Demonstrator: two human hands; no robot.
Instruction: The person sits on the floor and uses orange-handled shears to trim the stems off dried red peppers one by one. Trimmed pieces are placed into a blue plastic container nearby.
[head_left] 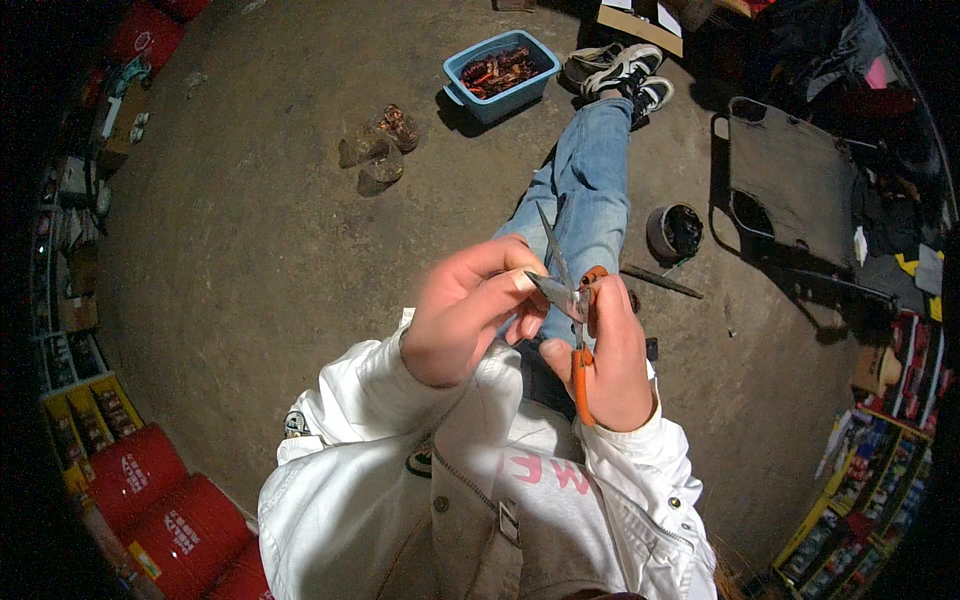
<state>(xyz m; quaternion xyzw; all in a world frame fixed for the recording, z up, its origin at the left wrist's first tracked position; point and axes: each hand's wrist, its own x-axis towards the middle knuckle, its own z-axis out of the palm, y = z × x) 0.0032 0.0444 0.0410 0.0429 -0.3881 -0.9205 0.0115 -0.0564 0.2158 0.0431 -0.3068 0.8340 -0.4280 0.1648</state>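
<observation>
My right hand [615, 355] grips orange-handled scissors [583, 385], whose long blades point up and away from me over my jeans [585, 165]. My left hand [470, 310] pinches a small grey, pointed piece [555, 292] between thumb and forefinger. That piece lies across the scissors near my right fingertips; I cannot make out what it is, or whether the blades touch it. My other left fingers are curled below it.
A blue tub [455, 68] of dark reddish pieces stands by my shoes. Lumpy objects [380, 165] lie left of my legs; a round pot [658, 240], a dark rod [665, 284] and a folding chair [785, 180] are rightward. Red drums [175, 510] and shelves [870, 480] line the edges.
</observation>
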